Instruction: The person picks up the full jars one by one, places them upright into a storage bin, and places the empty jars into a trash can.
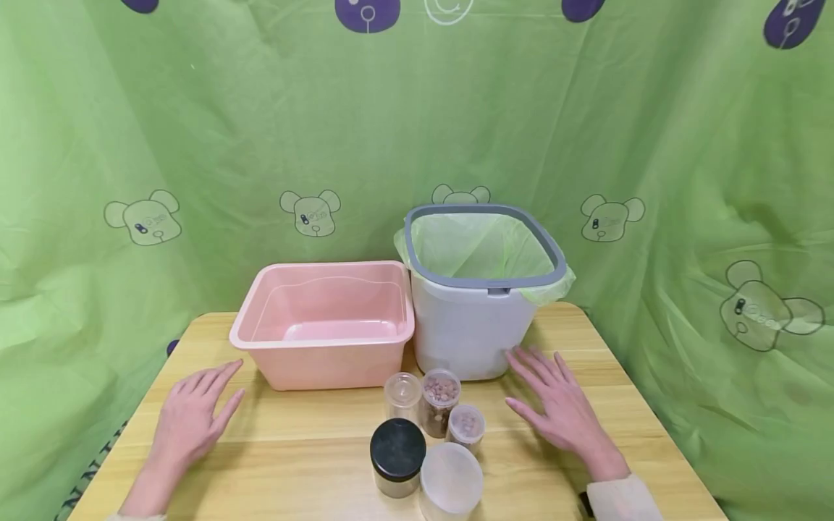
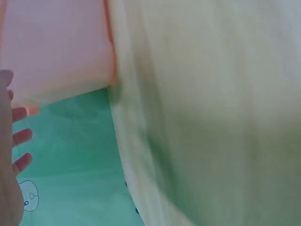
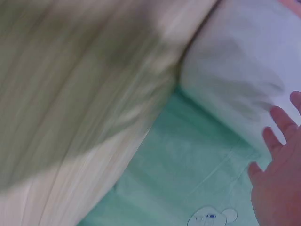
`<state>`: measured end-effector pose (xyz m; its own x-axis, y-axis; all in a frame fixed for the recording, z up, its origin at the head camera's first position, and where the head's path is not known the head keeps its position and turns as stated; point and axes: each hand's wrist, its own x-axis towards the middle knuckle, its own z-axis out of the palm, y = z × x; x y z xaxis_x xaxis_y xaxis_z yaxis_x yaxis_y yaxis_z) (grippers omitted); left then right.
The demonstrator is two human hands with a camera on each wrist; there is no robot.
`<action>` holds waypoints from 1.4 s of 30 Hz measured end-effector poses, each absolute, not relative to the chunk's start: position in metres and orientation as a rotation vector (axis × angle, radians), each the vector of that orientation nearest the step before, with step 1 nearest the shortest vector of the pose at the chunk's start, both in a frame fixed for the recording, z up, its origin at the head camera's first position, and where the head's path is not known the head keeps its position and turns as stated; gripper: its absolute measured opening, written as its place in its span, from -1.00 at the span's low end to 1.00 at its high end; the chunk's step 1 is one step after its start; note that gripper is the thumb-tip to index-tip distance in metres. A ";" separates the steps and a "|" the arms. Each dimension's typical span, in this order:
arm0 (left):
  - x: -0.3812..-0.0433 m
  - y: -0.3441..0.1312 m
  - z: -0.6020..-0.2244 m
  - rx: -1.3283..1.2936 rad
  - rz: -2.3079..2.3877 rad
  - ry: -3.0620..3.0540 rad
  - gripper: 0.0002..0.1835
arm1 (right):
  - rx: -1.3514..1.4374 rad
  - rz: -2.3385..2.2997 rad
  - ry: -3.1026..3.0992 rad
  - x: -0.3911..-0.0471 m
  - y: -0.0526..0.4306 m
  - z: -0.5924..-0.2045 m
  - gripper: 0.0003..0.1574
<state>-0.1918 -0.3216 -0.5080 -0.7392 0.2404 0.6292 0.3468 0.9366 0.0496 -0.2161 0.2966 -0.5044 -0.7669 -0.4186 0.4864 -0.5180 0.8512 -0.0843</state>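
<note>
My left hand [image 1: 192,414] is over the left side of the table, fingers extended and holding nothing, near the front left corner of a pink basin [image 1: 326,367]. On the other side, my right hand [image 1: 560,405] has its fingers spread and holds nothing, close to the white trash bin [image 1: 465,329]. Several jars stand between the hands: a clear empty-looking one [image 1: 403,394], a jar of pinkish-brown pieces [image 1: 440,398], a smaller similar jar [image 1: 466,425], a black-lidded jar [image 1: 398,452] and a wide jar with a translucent lid [image 1: 452,479].
A grey rim [image 1: 485,282] holds a pale green bag [image 1: 482,242] inside the bin. The basin and bin stand side by side at the back of the wooden table [image 1: 293,463]. Behind and around hangs a green curtain [image 1: 391,145] with bear prints.
</note>
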 end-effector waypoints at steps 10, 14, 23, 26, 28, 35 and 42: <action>-0.209 -0.308 -0.478 -0.171 -0.586 -2.343 -0.53 | 0.835 0.682 -2.652 -0.193 0.254 -0.482 -0.22; -0.222 -0.303 -0.465 -0.129 -0.683 -2.365 -0.51 | 0.896 0.727 -2.648 -0.187 0.244 -0.477 -0.22; -0.250 -0.298 -0.454 -0.117 -0.853 -2.440 -0.46 | 1.028 0.771 -2.635 -0.180 0.232 -0.477 -0.23; -0.255 -0.295 -0.455 -0.076 -0.902 -2.460 -0.43 | 1.047 0.764 -2.639 -0.180 0.230 -0.479 -0.26; -0.258 -0.293 -0.457 -0.039 -0.933 -2.477 -0.41 | 1.047 0.770 -2.642 -0.180 0.230 -0.481 -0.26; -0.264 -0.288 -0.465 0.025 -1.102 -2.462 -0.39 | 1.064 0.787 -2.647 -0.181 0.228 -0.482 -0.24; -0.270 -0.285 -0.471 0.040 -1.191 -2.403 -0.38 | 1.056 0.777 -2.618 -0.179 0.228 -0.481 -0.28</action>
